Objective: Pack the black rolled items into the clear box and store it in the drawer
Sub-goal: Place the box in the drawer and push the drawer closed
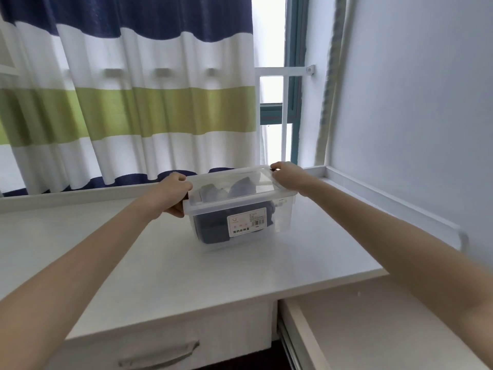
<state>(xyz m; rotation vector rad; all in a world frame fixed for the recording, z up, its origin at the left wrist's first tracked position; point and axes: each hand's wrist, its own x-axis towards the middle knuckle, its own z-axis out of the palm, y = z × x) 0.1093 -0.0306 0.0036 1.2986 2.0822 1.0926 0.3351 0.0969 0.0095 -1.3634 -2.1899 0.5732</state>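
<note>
Right now the clear box [240,209] is sitting on the white desk [133,263], mid-top, w/ its lid [234,180] on and the black rolled items [213,231] showing dark through the walls, already inside. Judging by looks, it's probably going to handle light: thin stiff plastic, soft fabric rolls that won't rattle much, smooth sides that could be slippery. Best hold is prob. under the rim at both short ends, where the hands are now.

Left hand [174,194] is wrapping the box's left end, fingers curled closed over the lid edge, thumb below the rim. Right hand [286,176] is gripping the box's far right end, fingers bent shut around the lid corner; can't tell if a latch sits under them.

Nearer than the box and to its right, the open drawer [373,329] is waiting, empty as far as seen. Nearer and left of the box, another drawer front w/ a handle [160,355] is closed.
</note>
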